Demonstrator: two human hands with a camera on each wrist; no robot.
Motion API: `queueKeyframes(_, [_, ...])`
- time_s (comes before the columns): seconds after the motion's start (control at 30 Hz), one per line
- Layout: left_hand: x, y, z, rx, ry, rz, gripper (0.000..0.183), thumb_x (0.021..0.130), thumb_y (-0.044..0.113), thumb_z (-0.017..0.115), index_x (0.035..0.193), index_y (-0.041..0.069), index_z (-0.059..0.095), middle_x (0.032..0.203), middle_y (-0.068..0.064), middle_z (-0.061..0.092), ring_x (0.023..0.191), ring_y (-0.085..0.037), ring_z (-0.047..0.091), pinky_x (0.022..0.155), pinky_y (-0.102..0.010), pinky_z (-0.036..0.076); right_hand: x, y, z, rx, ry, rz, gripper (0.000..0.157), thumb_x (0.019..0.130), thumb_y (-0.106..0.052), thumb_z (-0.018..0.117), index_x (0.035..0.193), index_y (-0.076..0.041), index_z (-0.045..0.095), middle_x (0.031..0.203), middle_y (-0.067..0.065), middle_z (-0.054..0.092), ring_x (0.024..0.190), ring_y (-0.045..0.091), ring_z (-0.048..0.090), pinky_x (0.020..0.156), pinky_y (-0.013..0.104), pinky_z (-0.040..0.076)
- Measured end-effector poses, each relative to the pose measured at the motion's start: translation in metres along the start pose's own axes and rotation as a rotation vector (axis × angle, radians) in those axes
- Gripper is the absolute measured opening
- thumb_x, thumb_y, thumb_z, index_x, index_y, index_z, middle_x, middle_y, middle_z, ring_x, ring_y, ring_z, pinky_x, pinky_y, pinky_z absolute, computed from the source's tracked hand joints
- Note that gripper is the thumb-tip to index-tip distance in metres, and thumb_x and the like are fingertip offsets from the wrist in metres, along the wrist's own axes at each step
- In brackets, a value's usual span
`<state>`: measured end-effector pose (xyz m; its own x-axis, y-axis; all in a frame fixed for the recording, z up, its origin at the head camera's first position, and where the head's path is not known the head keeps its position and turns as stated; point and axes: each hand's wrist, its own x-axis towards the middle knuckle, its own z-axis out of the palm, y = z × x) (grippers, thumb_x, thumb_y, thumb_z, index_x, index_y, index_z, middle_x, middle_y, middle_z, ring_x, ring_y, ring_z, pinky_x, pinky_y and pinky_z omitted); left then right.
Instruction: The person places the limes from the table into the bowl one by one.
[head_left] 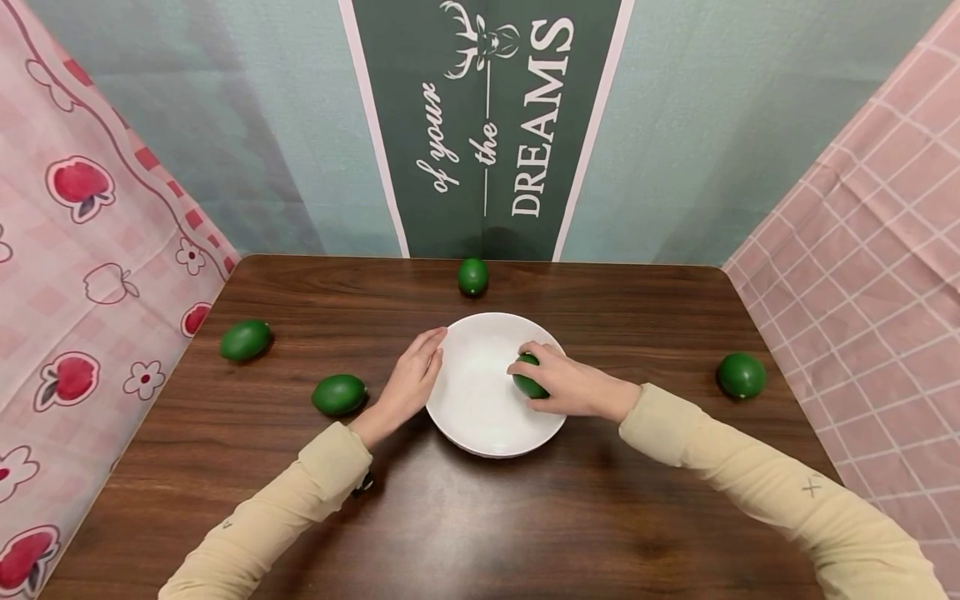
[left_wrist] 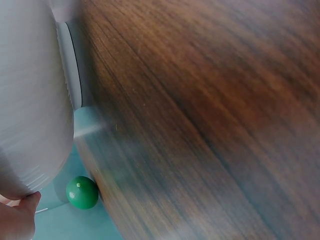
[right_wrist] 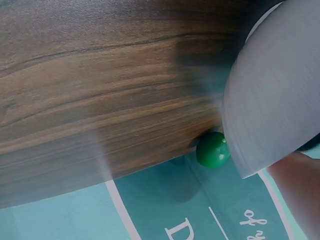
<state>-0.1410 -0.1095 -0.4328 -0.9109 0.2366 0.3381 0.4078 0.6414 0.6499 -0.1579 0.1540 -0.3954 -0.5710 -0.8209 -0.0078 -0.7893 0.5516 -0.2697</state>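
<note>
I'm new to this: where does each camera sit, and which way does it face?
Head: on the person's head, facing forward and down at the table and white bowl; both beige sleeves, the left hand and right hand show.
Left wrist: on the left wrist, looking past the bowl's outer side; part of a hand shows at lower left.
Right wrist: on the right wrist, also looking past the bowl; part of a hand shows at lower right.
Shared: both wrist views catch the bowl and a green fruit.
</note>
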Motion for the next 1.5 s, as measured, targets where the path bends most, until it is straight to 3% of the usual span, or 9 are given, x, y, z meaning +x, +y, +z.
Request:
queueKeyframes(0.23, [0.000, -0.001, 0.001, 0.000, 0.001, 0.002, 0.037, 0.097, 0.010, 0.040, 0.129, -0.005, 0.047, 0.129, -0.017, 0.048, 0.119, -0.026, 0.046, 0.099, -0.037, 0.037, 0.003, -0.002, 0.000, -0.025, 0.036, -0.058, 0.041, 0.079, -0.026, 0.071, 0.112, -0.006, 0.057, 0.105, 0.011, 0.048, 0.093, 0.021, 0.047, 0.078, 0.032, 0.046])
queueKeyframes(0.67, [0.001, 0.000, 0.001, -0.004, 0.003, -0.005, 0.037, 0.096, 0.009, 0.040, 0.130, -0.004, 0.047, 0.129, -0.016, 0.048, 0.119, -0.026, 0.046, 0.099, -0.037, 0.038, 0.002, -0.003, -0.014, -0.038, -0.009, 0.016, 0.040, 0.084, -0.028, 0.065, 0.116, -0.005, 0.059, 0.118, 0.009, 0.052, 0.109, 0.023, 0.049, 0.091, 0.032, 0.044])
queueKeyframes(1.2, [0.000, 0.001, 0.001, -0.010, -0.003, -0.015, 0.037, 0.096, 0.010, 0.040, 0.130, -0.004, 0.047, 0.130, -0.016, 0.048, 0.120, -0.026, 0.045, 0.100, -0.037, 0.036, -0.008, 0.002, -0.028, -0.065, 0.059, -0.027, 0.032, 0.084, -0.018, 0.065, 0.111, -0.002, 0.060, 0.112, 0.010, 0.057, 0.105, 0.025, 0.051, 0.090, 0.035, 0.044])
queueKeyframes(1.5, [0.000, -0.001, 0.001, -0.011, 0.002, -0.011, 0.037, 0.097, 0.010, 0.040, 0.130, -0.004, 0.047, 0.129, -0.016, 0.048, 0.120, -0.026, 0.046, 0.100, -0.037, 0.036, -0.016, 0.006, -0.036, -0.054, 0.081, 0.004, 0.030, 0.085, -0.019, 0.063, 0.110, -0.003, 0.061, 0.110, 0.008, 0.057, 0.104, 0.024, 0.050, 0.089, 0.035, 0.044])
